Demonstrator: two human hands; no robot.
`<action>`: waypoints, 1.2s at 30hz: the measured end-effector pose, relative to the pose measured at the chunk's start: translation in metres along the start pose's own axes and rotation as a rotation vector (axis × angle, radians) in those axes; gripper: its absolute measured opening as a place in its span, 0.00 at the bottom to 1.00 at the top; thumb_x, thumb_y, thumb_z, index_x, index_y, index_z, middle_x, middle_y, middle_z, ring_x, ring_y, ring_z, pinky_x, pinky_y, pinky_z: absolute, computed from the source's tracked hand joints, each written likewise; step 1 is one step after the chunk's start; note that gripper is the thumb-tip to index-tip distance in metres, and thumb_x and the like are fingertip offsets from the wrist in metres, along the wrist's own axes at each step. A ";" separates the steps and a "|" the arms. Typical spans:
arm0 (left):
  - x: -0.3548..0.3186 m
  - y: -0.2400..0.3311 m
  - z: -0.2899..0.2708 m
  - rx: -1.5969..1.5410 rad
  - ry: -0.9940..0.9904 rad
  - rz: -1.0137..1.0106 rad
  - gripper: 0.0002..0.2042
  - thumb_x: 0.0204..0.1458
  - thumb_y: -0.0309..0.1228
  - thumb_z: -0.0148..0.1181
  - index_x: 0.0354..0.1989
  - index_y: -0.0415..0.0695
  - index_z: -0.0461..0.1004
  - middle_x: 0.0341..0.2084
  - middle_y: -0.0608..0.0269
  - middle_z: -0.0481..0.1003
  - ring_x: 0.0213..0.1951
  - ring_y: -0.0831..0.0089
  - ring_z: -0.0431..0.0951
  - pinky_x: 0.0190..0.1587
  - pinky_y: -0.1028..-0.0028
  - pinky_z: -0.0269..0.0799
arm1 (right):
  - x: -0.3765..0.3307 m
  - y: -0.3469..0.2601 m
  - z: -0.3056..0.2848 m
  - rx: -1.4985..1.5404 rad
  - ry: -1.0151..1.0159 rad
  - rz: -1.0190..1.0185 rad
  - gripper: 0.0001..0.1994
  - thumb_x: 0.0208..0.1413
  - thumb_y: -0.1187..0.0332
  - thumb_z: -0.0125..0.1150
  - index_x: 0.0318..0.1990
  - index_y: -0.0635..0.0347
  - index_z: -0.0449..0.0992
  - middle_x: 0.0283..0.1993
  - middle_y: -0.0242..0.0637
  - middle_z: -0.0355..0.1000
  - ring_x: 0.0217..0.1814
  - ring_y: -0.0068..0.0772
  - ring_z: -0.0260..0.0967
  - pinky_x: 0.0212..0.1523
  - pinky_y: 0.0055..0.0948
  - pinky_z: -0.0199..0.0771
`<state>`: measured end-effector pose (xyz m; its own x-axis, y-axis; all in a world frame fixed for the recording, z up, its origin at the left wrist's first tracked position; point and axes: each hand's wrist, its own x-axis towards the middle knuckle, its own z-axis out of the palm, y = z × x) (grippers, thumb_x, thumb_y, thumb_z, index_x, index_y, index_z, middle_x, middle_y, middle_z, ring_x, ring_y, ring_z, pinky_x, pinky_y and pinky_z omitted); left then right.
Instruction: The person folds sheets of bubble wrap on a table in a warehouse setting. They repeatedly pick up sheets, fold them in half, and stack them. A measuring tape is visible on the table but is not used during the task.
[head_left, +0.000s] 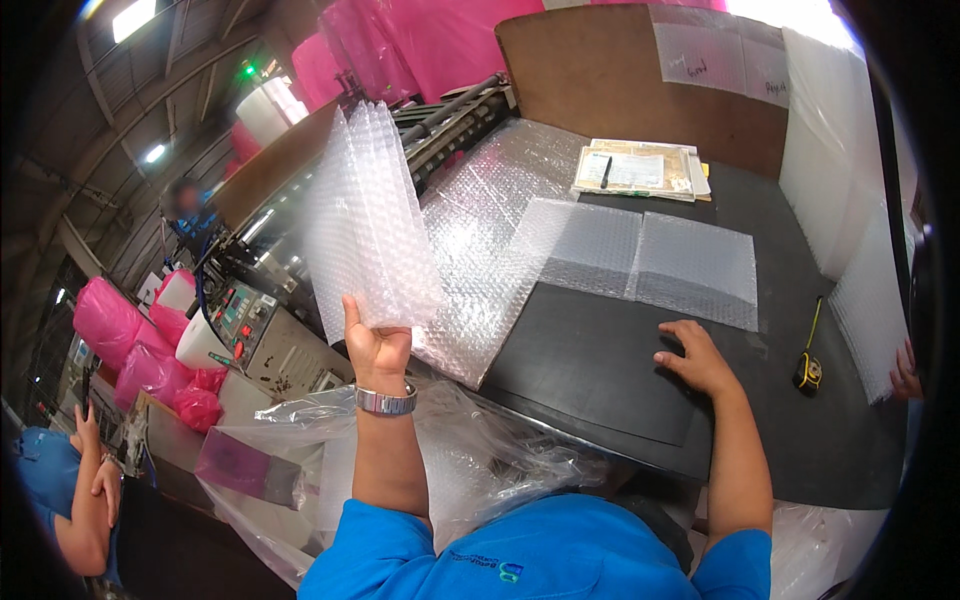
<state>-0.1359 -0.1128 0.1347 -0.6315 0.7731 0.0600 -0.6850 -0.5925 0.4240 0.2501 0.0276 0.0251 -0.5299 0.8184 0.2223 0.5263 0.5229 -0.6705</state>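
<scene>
My left hand, with a metal watch at the wrist, is closed around the lower end of a stack of clear bubble wrap sheets, held upright. Over the dark table my right hand has its fingers apart and holds nothing. Just beyond it lie flat bubble wrap pieces, side by side. A long bubble wrap sheet runs from the machine's rollers down across the table's left side, partly behind the held stack.
Papers with a pen lie at the back against a brown board. A yellow tape measure sits at the right. A clear plastic bag hangs at the front edge. Another person's arms show at lower left, and a hand at far right.
</scene>
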 end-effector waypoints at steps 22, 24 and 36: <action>-0.011 -0.032 0.003 0.338 0.021 0.349 0.18 0.51 0.35 0.52 0.47 0.36 0.63 0.42 0.55 0.69 0.43 0.64 0.69 0.47 0.65 0.66 | -0.001 -0.006 -0.003 0.011 -0.032 0.025 0.23 0.42 0.60 0.61 0.47 0.59 0.67 0.48 0.41 0.63 0.54 0.41 0.56 0.56 0.35 0.53; -0.009 -0.046 -0.002 0.690 -0.047 0.712 0.18 0.48 0.30 0.56 0.45 0.34 0.64 0.40 0.55 0.69 0.41 0.64 0.69 0.46 0.68 0.65 | 0.001 -0.001 -0.002 0.007 -0.035 0.015 0.23 0.42 0.60 0.61 0.47 0.59 0.67 0.48 0.41 0.63 0.54 0.41 0.56 0.56 0.35 0.53; -0.020 -0.063 -0.015 1.188 -0.264 0.947 0.17 0.42 0.28 0.63 0.39 0.35 0.65 0.33 0.57 0.72 0.38 0.70 0.69 0.43 0.73 0.63 | -0.002 -0.006 -0.004 0.007 -0.029 0.039 0.23 0.42 0.62 0.61 0.47 0.61 0.67 0.49 0.42 0.62 0.54 0.40 0.57 0.55 0.33 0.56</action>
<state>-0.0858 -0.0944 0.0936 -0.4856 0.3228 0.8124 0.6721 -0.4564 0.5831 0.2505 0.0237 0.0321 -0.5282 0.8309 0.1753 0.5421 0.4888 -0.6836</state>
